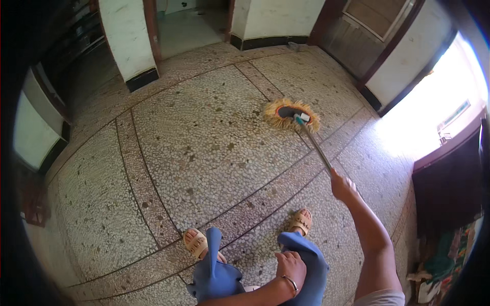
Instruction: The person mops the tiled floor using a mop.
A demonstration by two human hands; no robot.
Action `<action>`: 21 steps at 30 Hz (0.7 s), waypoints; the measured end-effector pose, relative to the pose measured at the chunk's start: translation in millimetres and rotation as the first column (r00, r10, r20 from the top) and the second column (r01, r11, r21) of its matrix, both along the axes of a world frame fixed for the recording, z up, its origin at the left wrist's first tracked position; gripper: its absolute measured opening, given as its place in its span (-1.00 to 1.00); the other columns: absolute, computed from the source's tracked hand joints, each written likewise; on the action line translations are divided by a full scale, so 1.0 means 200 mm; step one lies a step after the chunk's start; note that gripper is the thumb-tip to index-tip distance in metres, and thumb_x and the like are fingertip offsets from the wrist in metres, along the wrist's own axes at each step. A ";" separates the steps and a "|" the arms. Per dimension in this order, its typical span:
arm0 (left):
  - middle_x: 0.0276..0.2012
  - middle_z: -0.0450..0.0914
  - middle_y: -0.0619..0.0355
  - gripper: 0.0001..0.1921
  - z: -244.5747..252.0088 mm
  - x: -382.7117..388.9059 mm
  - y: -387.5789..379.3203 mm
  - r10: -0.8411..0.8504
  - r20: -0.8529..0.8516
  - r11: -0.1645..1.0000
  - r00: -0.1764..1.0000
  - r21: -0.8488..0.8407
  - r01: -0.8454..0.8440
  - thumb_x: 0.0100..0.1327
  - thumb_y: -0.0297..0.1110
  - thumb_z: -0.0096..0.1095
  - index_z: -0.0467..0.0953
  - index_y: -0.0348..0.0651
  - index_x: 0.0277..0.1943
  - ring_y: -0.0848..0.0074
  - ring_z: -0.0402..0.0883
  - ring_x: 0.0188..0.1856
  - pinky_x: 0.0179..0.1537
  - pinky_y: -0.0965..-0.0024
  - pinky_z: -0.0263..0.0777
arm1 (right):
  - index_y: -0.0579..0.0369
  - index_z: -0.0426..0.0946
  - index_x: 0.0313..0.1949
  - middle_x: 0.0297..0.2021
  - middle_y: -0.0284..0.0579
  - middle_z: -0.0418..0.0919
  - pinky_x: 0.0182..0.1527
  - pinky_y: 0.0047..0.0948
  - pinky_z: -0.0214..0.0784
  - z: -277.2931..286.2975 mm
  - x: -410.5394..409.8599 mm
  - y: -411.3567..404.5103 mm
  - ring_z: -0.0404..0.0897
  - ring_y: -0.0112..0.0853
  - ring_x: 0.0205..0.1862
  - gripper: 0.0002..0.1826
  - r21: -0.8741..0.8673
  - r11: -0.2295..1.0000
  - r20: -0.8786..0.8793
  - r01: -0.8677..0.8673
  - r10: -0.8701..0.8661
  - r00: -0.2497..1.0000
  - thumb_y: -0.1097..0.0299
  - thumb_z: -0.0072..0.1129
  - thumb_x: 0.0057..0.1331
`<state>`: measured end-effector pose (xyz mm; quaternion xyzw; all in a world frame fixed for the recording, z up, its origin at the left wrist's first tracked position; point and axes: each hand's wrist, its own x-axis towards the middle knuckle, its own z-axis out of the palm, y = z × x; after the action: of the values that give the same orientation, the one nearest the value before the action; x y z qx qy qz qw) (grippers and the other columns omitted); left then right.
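Note:
My right hand [343, 186] is wrapped around the metal handle [318, 147] of a mop, with the arm stretched forward on the right. At the handle's far end, a fringed yellowish mop head [273, 114] lies flat on the terrazzo floor [199, 153], its oval grey centre facing up. Near my right knee, my left hand [291, 266] is curled in front of the blue trousers [314, 264], a bracelet [289, 284] at its wrist. Its fingertips are tucked out of sight, and no object shows in it.
My sandaled feet [196, 243] stand apart on the floor. Beyond the mop are a doorway [191, 30], a white wall [281, 19] with dark skirting and a wooden door [352, 42]. Dark furniture [446, 195] and piled cloth [440, 260] stand at right, below bright light.

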<state>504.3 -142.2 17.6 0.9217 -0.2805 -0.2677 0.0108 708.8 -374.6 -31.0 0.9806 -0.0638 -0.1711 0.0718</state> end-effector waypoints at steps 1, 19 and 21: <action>0.03 0.46 -0.09 -0.65 -0.02 0.01 0.00 -0.005 -0.057 1.000 0.998 -0.004 0.005 0.29 -0.34 -0.13 0.48 -0.31 0.03 0.16 0.47 0.04 0.10 -0.08 0.22 | -0.17 0.06 0.31 -0.23 0.17 0.56 -0.14 -0.05 0.40 -0.04 0.15 0.05 0.57 0.02 -0.15 -0.47 -0.008 1.000 0.005 0.016 -0.016 1.000 0.28 -0.25 0.32; -0.11 0.53 0.10 -0.78 -0.03 0.09 0.02 -0.004 -0.087 0.999 0.996 -0.047 0.000 0.20 -0.36 0.03 0.59 -0.16 -0.16 0.32 0.52 -0.04 -0.06 0.28 0.33 | -0.31 0.01 0.30 -0.33 0.21 0.56 -0.22 0.04 0.35 -0.22 -0.39 -0.17 0.56 0.09 -0.26 -0.46 0.133 0.976 -0.002 0.172 -0.173 0.985 0.22 -0.19 0.33; -0.12 0.52 0.10 -0.78 -0.06 0.07 0.01 0.026 -0.059 0.999 0.998 -0.022 -0.027 0.20 -0.36 0.03 0.59 -0.16 -0.16 0.31 0.51 -0.02 -0.06 0.27 0.33 | -0.31 -0.02 0.33 -0.33 0.16 0.57 -0.29 0.00 0.37 -0.19 -0.80 -0.28 0.56 0.06 -0.29 -0.42 0.097 0.972 -0.042 0.214 -0.211 0.977 0.17 -0.16 0.32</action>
<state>519.1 -141.2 6.5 0.9168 -0.2709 -0.2915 0.0331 549.4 -431.2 -69.4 0.9677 -0.1584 -0.1963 0.0044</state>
